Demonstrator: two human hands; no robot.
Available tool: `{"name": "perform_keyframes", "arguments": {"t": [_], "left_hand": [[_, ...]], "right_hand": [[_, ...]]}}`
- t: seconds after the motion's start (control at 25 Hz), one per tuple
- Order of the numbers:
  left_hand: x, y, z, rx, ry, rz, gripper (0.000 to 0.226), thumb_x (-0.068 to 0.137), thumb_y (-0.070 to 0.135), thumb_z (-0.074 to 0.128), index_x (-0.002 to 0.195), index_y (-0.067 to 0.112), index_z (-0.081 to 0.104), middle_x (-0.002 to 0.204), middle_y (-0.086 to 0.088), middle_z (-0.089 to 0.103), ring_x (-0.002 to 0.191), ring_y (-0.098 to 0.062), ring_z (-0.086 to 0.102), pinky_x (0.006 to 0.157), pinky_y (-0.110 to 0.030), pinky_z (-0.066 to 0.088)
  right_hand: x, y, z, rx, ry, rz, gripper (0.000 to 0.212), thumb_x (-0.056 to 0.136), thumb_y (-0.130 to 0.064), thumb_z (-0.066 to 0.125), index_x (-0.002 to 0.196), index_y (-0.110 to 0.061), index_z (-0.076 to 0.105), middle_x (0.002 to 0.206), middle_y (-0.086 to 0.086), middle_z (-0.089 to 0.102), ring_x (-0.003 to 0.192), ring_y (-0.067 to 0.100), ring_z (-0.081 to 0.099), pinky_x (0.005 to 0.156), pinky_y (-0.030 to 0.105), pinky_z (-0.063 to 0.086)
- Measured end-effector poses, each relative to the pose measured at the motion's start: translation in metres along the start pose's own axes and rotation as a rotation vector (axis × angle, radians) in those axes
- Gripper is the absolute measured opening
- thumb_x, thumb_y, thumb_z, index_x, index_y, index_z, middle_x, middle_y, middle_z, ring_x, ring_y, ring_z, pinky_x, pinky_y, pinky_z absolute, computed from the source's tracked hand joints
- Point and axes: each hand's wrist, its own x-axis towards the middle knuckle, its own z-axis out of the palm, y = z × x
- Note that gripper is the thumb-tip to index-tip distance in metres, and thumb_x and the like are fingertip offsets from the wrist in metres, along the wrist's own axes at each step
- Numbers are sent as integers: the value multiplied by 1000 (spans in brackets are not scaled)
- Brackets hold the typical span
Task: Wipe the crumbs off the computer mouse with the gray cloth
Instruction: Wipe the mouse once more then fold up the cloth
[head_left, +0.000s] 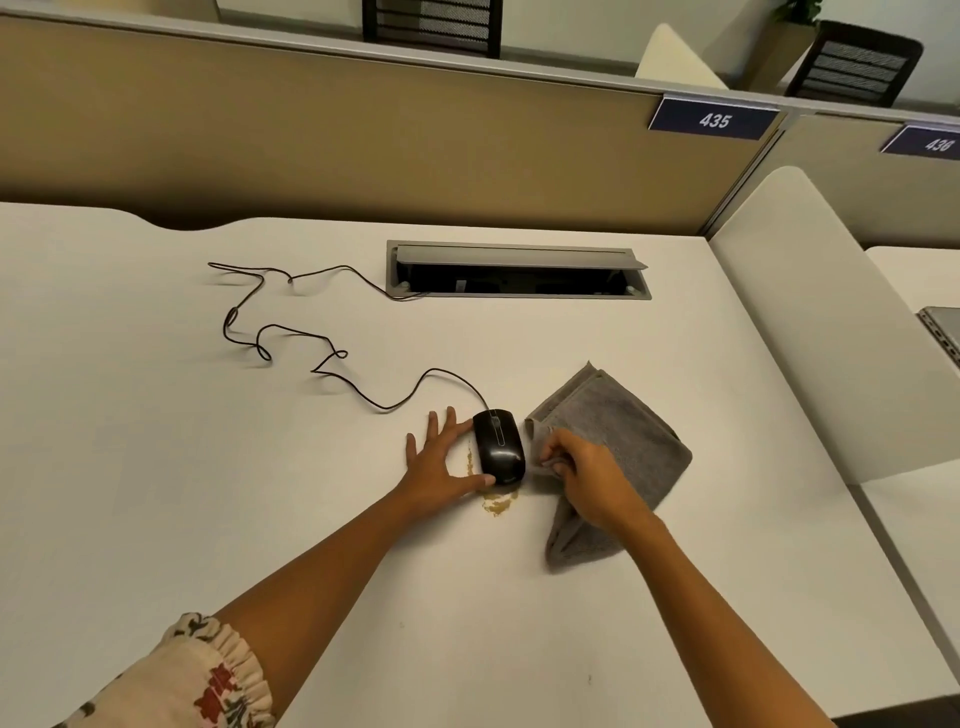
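A black wired computer mouse (499, 446) lies on the white desk (260, 493). Tan crumbs (497, 502) are scattered on the desk just in front of the mouse and along its left side. My left hand (441, 462) lies flat against the mouse's left side, fingers straight and thumb touching its near end. A gray cloth (623, 426) lies folded to the right of the mouse. My right hand (582, 478) rests on the cloth and pinches its left edge with curled fingers, close to the mouse's right side.
The mouse's black cable (291, 332) winds over the desk to an open cable hatch (517, 270) at the back. A beige partition (311, 130) bounds the far side. A white divider panel (810, 322) stands at the right edge.
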Motion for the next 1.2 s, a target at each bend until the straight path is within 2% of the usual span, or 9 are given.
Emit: {"name": "perform_keyframes", "arguments": {"t": [0.28, 0.44, 0.56, 0.64, 0.84, 0.92, 1.0, 1.08, 1.2], "left_hand": [[-1, 2, -1, 6, -4, -13, 86, 77, 47, 76, 148, 40, 28, 163, 9, 2, 147, -5, -19, 116, -42, -21], [-1, 4, 0, 15, -1, -21, 94, 72, 49, 79, 149, 37, 26, 163, 11, 1, 146, -3, -19, 116, -41, -21], [-2, 5, 1, 38, 11, -32, 105, 65, 53, 83, 150, 37, 24, 163, 13, 0, 145, -1, -20, 116, -39, -21], [-3, 6, 2, 53, 19, -26, 106, 63, 53, 84, 149, 39, 24, 163, 12, 0, 145, -2, -21, 115, -40, -21], [-4, 7, 1, 44, 6, -18, 104, 65, 54, 82, 150, 42, 22, 163, 12, -1, 145, -2, -22, 116, -43, -22], [-5, 9, 0, 42, 2, -26, 104, 67, 54, 82, 150, 42, 21, 163, 12, -1, 145, -2, -22, 115, -41, -22], [-4, 10, 0, 31, 8, -28, 103, 67, 53, 82, 150, 41, 22, 163, 12, -1, 145, -2, -21, 115, -41, -22], [-5, 10, 0, 14, 17, -31, 104, 66, 54, 82, 150, 41, 22, 163, 13, 0, 146, -2, -20, 116, -41, -22], [-4, 9, 2, -1, 24, -37, 107, 63, 55, 83, 150, 41, 22, 163, 14, 1, 146, -1, -20, 115, -41, -22]], "right_hand": [[-34, 42, -66, -544, -509, 388, 44, 81, 6, 48, 73, -34, 65, 87, -9, 65, 78, 13, 60, 64, 19, 46], [-49, 42, -91, -250, -807, 536, 24, 77, -7, 73, 90, -27, 73, 99, -7, 76, 90, 7, 69, 85, 21, 53], [-48, 42, -85, -23, -267, 445, 8, 84, -19, 70, 91, -21, 72, 94, -3, 74, 85, 12, 67, 76, 24, 53], [-35, 51, -64, -96, 111, 471, 29, 89, -31, 68, 113, -16, 65, 115, 5, 67, 97, 18, 62, 81, 30, 51], [5, 67, 4, -150, 151, 538, 104, 83, -63, 59, 153, -3, 11, 161, 15, 6, 149, 36, 4, 121, 49, 10], [9, 71, 18, -255, 223, 492, 98, 89, -60, 53, 152, 0, 9, 161, 18, 5, 149, 37, 3, 120, 47, 6], [9, 77, 17, -415, 279, 427, 70, 100, -39, 48, 147, 6, 23, 157, 25, 20, 145, 38, 24, 118, 43, 23], [10, 75, 3, -541, 316, 383, 33, 100, -8, 42, 130, 6, 43, 142, 27, 44, 123, 39, 53, 96, 40, 49], [17, 65, -21, -389, 328, 360, 21, 93, 4, 39, 105, 0, 56, 104, 19, 66, 84, 33, 63, 63, 39, 49]]}}
